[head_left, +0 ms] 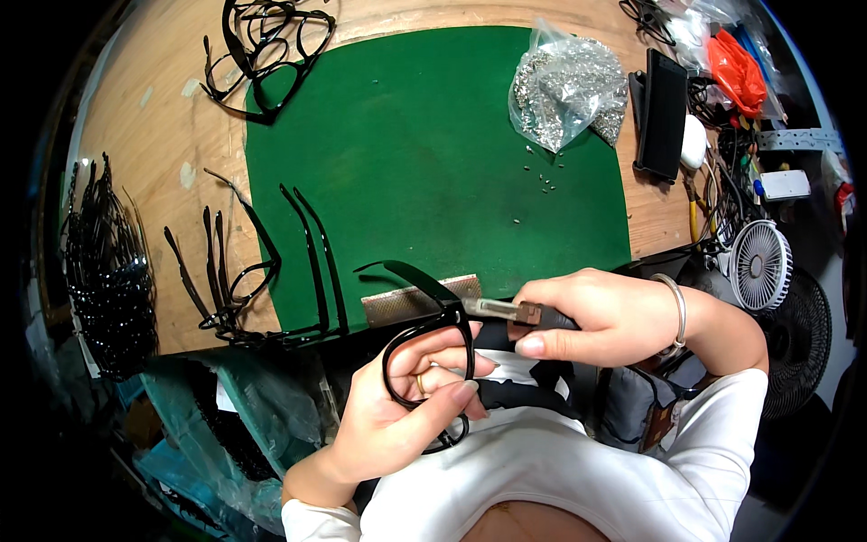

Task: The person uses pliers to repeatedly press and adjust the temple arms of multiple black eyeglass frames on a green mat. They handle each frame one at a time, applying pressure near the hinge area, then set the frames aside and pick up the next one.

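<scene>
My left hand [384, 420] is curled round a black glasses frame [450, 314], thumb and fingers gripping its rim. One temple of that frame stands out to the upper left, over the mat's front edge. In my right hand [605, 318] is a hand tool [492, 309] with a pale metal tip, a brown block and a dark handle. Its tip points left and meets the frame near the hinge; whether they touch, I cannot tell. Just behind the frame, a textured metal plate [393, 305] lies at the table edge.
On the green mat [406, 154] sits a clear bag of small metal parts [560, 90], with several loose ones nearby. Black glasses frames [262, 116] are heaped at the far left. Loose temples [316, 262] and a black bundle [108, 280] lie left. A small fan [760, 265] stands right.
</scene>
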Available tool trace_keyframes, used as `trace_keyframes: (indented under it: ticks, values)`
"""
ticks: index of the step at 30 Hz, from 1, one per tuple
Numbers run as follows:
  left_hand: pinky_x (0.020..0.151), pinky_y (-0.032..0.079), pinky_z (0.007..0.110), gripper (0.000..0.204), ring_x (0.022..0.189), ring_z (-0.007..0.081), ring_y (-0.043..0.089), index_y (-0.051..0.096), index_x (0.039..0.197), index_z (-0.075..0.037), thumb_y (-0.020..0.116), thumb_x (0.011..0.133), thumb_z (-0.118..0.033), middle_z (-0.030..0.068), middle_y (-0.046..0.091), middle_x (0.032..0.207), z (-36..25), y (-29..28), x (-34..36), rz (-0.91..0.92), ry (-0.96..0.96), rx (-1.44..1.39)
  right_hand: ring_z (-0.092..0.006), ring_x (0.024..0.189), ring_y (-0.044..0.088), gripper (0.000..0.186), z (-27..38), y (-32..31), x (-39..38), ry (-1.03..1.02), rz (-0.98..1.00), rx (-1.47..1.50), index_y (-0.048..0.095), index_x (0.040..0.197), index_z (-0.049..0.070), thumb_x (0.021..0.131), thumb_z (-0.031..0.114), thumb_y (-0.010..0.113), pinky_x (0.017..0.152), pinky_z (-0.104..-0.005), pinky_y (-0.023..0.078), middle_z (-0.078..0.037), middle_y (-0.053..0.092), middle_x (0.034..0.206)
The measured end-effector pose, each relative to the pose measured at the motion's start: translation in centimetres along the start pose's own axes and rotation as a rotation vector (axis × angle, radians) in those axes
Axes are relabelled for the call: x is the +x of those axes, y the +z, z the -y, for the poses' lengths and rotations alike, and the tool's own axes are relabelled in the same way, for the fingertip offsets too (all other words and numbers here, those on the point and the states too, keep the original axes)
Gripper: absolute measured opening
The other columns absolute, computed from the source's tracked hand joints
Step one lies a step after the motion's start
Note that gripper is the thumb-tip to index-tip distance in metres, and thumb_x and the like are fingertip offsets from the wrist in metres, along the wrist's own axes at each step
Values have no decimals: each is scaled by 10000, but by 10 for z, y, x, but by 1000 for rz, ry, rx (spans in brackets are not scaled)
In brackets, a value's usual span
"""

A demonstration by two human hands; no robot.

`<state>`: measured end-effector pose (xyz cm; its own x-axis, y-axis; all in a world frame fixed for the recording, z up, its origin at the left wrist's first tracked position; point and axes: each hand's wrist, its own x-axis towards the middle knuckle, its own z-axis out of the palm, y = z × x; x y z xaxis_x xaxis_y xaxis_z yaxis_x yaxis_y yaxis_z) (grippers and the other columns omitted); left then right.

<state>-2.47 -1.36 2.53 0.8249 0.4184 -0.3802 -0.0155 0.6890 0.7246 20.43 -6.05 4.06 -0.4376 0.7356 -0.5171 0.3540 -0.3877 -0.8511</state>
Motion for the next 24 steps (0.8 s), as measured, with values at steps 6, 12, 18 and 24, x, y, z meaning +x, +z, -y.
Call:
trace_keyframes:
  ticks: [6,12,18,24]
  values:
    - [631,457,235,421,745,162,596,365,1214,19,449,809,98,155,563,1007,-1,0,2,-2,-24,16,-323,625,573,397,13,-6,6,19,71,-95,505,902,-75,848,317,480,587,-381,442,-196,554,632]
    - [635,465,241,407,732,159,595,369,1199,25,459,808,92,160,561,1006,1,-1,1,-5,-38,-8,-288,563,563,308,11,-2,12,41,18,-272,538,821,-2,815,305,570,523,-336,441,-140,546,601]
    - [646,475,257,388,704,165,593,371,1180,20,472,811,84,167,552,1015,4,9,3,-93,-10,0,-369,634,580,371,3,14,10,-9,-267,-526,542,778,-61,790,309,570,582,-402,469,-234,559,629]
    - [662,484,265,412,720,168,592,363,1207,14,474,815,73,152,551,1012,-6,7,6,-27,-53,-93,-300,673,588,430,11,-23,5,62,47,-168,548,890,-53,799,367,565,619,-350,456,-190,583,729]
